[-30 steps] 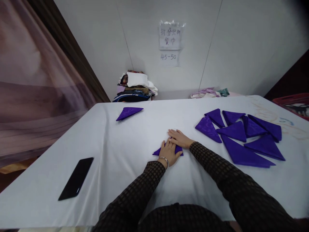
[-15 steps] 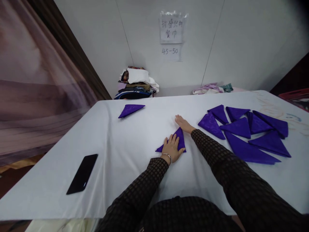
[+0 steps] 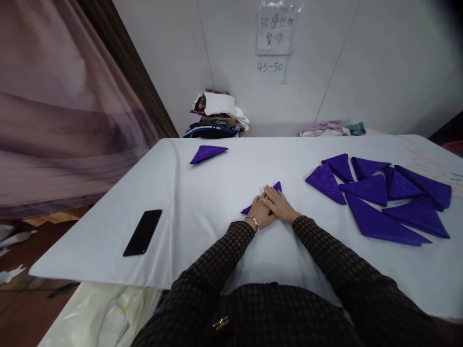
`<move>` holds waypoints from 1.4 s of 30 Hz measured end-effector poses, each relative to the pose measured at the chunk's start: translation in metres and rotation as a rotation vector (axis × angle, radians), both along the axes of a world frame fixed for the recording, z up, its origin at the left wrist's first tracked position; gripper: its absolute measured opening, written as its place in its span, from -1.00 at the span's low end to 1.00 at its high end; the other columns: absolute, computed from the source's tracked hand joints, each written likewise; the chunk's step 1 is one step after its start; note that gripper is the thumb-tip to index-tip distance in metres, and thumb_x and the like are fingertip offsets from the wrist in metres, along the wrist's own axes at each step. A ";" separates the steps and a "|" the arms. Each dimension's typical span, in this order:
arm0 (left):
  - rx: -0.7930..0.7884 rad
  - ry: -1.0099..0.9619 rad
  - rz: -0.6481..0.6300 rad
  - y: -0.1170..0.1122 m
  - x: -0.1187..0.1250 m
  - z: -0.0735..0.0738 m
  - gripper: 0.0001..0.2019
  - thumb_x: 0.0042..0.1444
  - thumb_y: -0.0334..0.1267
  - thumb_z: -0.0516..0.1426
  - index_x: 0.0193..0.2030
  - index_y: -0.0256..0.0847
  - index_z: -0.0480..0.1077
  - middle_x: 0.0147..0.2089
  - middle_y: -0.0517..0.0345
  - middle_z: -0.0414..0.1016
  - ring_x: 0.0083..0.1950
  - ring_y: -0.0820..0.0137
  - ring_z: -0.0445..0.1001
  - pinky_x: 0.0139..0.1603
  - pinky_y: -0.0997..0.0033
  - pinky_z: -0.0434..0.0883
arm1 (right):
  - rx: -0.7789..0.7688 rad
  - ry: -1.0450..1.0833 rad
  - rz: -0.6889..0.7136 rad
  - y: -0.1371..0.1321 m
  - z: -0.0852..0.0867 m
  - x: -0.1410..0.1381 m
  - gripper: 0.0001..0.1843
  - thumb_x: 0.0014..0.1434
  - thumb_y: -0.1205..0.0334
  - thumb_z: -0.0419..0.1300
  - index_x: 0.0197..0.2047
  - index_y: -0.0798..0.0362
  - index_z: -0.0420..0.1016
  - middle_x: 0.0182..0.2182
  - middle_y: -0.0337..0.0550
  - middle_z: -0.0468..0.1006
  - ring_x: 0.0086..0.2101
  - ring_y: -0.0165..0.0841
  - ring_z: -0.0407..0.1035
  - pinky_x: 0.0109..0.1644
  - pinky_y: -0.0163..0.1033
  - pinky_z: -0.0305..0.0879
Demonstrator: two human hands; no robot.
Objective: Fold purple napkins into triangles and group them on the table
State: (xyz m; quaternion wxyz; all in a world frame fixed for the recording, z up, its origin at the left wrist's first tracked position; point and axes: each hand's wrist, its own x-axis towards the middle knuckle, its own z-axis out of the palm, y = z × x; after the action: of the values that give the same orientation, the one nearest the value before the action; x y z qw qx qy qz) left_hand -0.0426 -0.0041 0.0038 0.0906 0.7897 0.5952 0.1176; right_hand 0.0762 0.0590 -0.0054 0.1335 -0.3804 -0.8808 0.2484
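Observation:
A purple cloth napkin point(image 3: 278, 186), folded to a triangle, lies on the white-covered table point(image 3: 213, 193) in front of me. My left hand point(image 3: 261, 212), with a bracelet at the wrist, rests flat on the napkin and hides most of it. Across the fingers of that hand lies my right hand point(image 3: 281, 206), also flat with fingers stretched out. Only the napkin's far tip and its left corner show past my hands. Neither hand grips the cloth.
Several folded purple napkins point(image 3: 367, 189) lie spread on the table's right side. One more folded napkin point(image 3: 207, 153) lies near the far left edge. A black phone point(image 3: 143, 232) is at the left. Behind the table are stacked clothes point(image 3: 217, 113) and a wall sign point(image 3: 275, 31).
My right hand has come down from beyond the napkin's far tip onto my left hand. My left hand stays on the napkin. The camera view has shifted.

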 end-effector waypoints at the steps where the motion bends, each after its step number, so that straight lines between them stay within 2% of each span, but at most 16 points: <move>1: 0.003 -0.031 0.015 -0.004 -0.008 0.000 -0.36 0.14 -0.05 0.01 0.33 -0.20 -0.01 0.38 0.01 0.00 0.38 0.20 -0.10 0.32 0.06 -0.03 | 0.009 -0.012 0.000 0.000 -0.001 0.000 -0.25 0.26 -0.20 -0.29 0.35 0.10 -0.07 0.33 0.00 -0.07 0.30 -0.21 -0.24 0.30 0.03 -0.30; 5: 0.093 -0.175 0.199 -0.030 -0.054 -0.005 -0.59 0.16 -0.12 0.04 0.12 -0.23 0.30 0.15 -0.02 0.37 0.20 0.29 0.25 0.24 0.16 0.16 | 0.077 -0.072 0.014 -0.002 -0.004 0.001 -0.22 0.25 -0.22 -0.27 0.34 0.14 -0.03 0.31 0.03 -0.03 0.29 -0.18 -0.22 0.31 0.02 -0.29; 8: 0.181 -0.290 0.316 -0.048 -0.086 -0.010 -0.76 0.11 -0.20 0.10 -0.10 -0.20 0.43 -0.01 0.04 0.48 0.06 0.32 0.38 0.15 0.19 0.29 | 0.112 -0.099 0.022 -0.004 -0.006 0.001 -0.22 0.24 -0.24 -0.26 0.33 0.12 0.00 0.32 0.02 -0.03 0.29 -0.16 -0.22 0.30 0.03 -0.28; 10: 0.194 -0.348 0.343 -0.055 -0.096 -0.012 -0.85 0.08 -0.26 0.12 -0.22 -0.18 0.46 -0.05 0.07 0.49 0.02 0.34 0.40 0.11 0.21 0.33 | 0.133 -0.112 0.026 -0.004 -0.006 0.000 -0.22 0.24 -0.25 -0.26 0.32 0.12 0.02 0.31 0.03 -0.03 0.29 -0.14 -0.21 0.30 0.04 -0.28; 15: 0.160 -0.352 0.332 -0.055 -0.094 -0.010 -0.83 0.05 -0.30 0.13 -0.19 -0.12 0.46 0.01 0.12 0.47 0.10 0.33 0.36 0.16 0.13 0.28 | 0.172 -0.141 0.039 -0.004 -0.004 -0.001 -0.23 0.23 -0.26 -0.24 0.31 0.10 0.05 0.31 0.05 -0.01 0.29 -0.12 -0.19 0.29 0.06 -0.25; 19: 0.159 -0.324 0.261 -0.049 -0.098 -0.011 -0.84 0.07 -0.28 0.08 -0.24 -0.09 0.47 0.02 0.14 0.48 0.15 0.28 0.32 0.18 0.04 0.26 | 0.180 -0.172 0.056 -0.006 0.002 -0.002 -0.23 0.23 -0.24 -0.20 0.30 0.13 0.08 0.30 0.08 0.00 0.28 -0.10 -0.18 0.29 0.05 -0.25; 24: 0.190 -0.357 0.125 -0.036 -0.114 -0.021 -0.78 0.09 -0.20 -0.01 -0.31 -0.09 0.46 -0.03 0.13 0.51 0.14 0.24 0.34 0.15 0.05 0.30 | 0.197 -0.172 0.062 -0.005 0.008 -0.004 -0.25 0.22 -0.24 -0.15 0.29 0.11 0.10 0.30 0.08 0.02 0.28 -0.10 -0.16 0.29 0.05 -0.22; 29: 0.218 -0.293 0.109 -0.032 -0.124 -0.035 -0.76 0.11 -0.15 -0.03 -0.35 -0.08 0.44 -0.03 0.14 0.51 0.15 0.19 0.34 0.13 0.00 0.31 | 0.228 -0.142 0.083 -0.005 0.011 -0.003 -0.24 0.22 -0.25 -0.15 0.29 0.12 0.10 0.29 0.12 0.03 0.28 -0.10 -0.17 0.29 0.04 -0.23; 31: 0.257 -0.257 0.122 -0.031 -0.123 -0.035 -0.73 0.13 -0.14 -0.06 -0.35 -0.09 0.44 -0.02 0.10 0.51 0.14 0.18 0.35 0.12 0.01 0.32 | 0.232 -0.138 0.082 -0.005 0.012 -0.004 -0.24 0.22 -0.25 -0.15 0.29 0.12 0.10 0.29 0.12 0.03 0.28 -0.10 -0.17 0.29 0.05 -0.22; 33: 0.316 -0.221 0.139 -0.030 -0.114 -0.030 -0.69 0.15 -0.13 -0.09 -0.28 -0.12 0.45 0.00 0.03 0.49 0.14 0.17 0.35 0.12 0.03 0.32 | 0.245 -0.136 0.081 -0.005 0.012 -0.004 -0.24 0.21 -0.25 -0.14 0.28 0.11 0.11 0.29 0.12 0.04 0.27 -0.09 -0.15 0.28 0.05 -0.20; 35: 0.348 -0.175 0.114 -0.028 -0.098 -0.019 -0.65 0.18 -0.10 -0.11 -0.12 -0.15 0.42 0.08 -0.01 0.43 0.18 0.18 0.30 0.16 0.02 0.27 | 0.268 -0.136 0.081 -0.005 0.012 -0.004 -0.26 0.21 -0.24 -0.12 0.28 0.10 0.12 0.28 0.11 0.06 0.27 -0.09 -0.13 0.28 0.05 -0.17; 38: 0.312 -0.085 -0.010 -0.021 -0.065 -0.008 -0.55 0.22 -0.06 -0.12 0.16 -0.18 0.25 0.24 -0.02 0.27 0.30 0.19 0.14 0.26 -0.02 0.11 | 0.295 -0.153 0.072 -0.005 0.012 -0.005 -0.30 0.22 -0.20 -0.07 0.27 0.08 0.12 0.28 0.09 0.07 0.26 -0.11 -0.10 0.28 0.05 -0.14; 40: 0.275 -0.037 -0.048 -0.016 -0.048 -0.010 -0.45 0.20 0.00 -0.10 0.25 -0.24 0.13 0.29 -0.09 0.19 0.33 0.15 0.09 0.26 -0.05 0.09 | 0.310 -0.169 0.071 -0.005 0.012 -0.005 -0.34 0.22 -0.15 -0.03 0.25 0.08 0.14 0.28 0.09 0.08 0.26 -0.12 -0.08 0.27 0.06 -0.11; 42: 0.257 -0.015 -0.023 -0.010 -0.040 -0.021 -0.35 0.15 0.06 -0.07 0.28 -0.31 0.06 0.29 -0.18 0.18 0.31 0.10 0.12 0.23 -0.05 0.14 | 0.322 -0.171 0.074 -0.005 0.012 -0.005 -0.38 0.23 -0.10 -0.02 0.24 0.09 0.16 0.27 0.09 0.09 0.25 -0.12 -0.06 0.26 0.07 -0.09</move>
State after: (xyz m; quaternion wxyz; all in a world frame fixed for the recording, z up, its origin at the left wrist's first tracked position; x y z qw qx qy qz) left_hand -0.0824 -0.0145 -0.0168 -0.0054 0.8006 0.5656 0.1976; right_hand 0.0711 0.0543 0.0066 0.1081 -0.3413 -0.9307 0.0757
